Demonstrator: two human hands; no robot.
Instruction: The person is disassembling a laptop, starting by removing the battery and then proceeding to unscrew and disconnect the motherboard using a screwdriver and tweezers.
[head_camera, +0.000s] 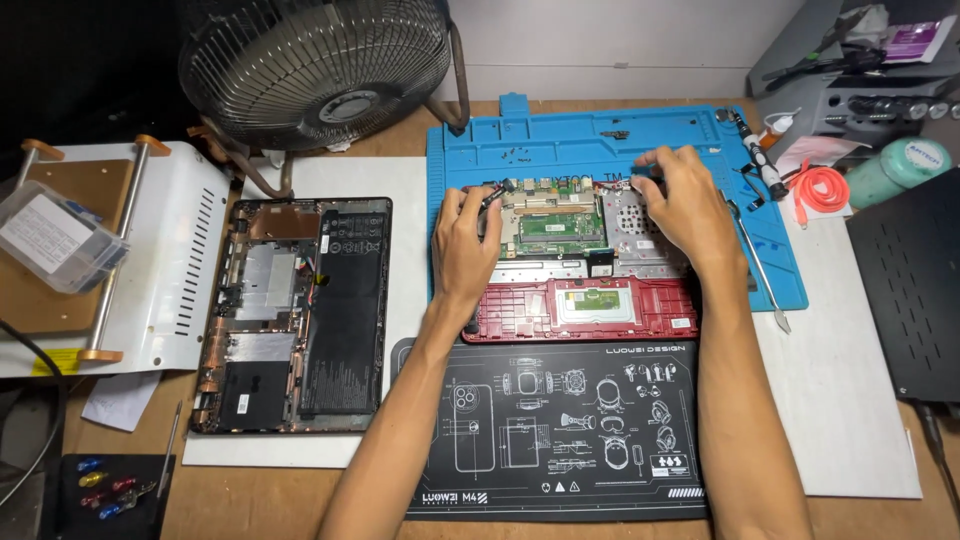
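The bottom cover (295, 315) is already off, while the green board (553, 222) in the red laptop (585, 305) is gripped by the left hand (462, 245) and right hand (685, 205), not yet lifted out

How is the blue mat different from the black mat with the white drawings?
The blue silicone work mat lies farther from the person, while the black desk mat with white line drawings lies nearest. The blue mat has moulded trays along its top edge; the black mat looks flat. The red opened laptop shell that the left hand and right hand work on lies mostly on the blue mat; the black mat bears only forearms. Both are rectangular.
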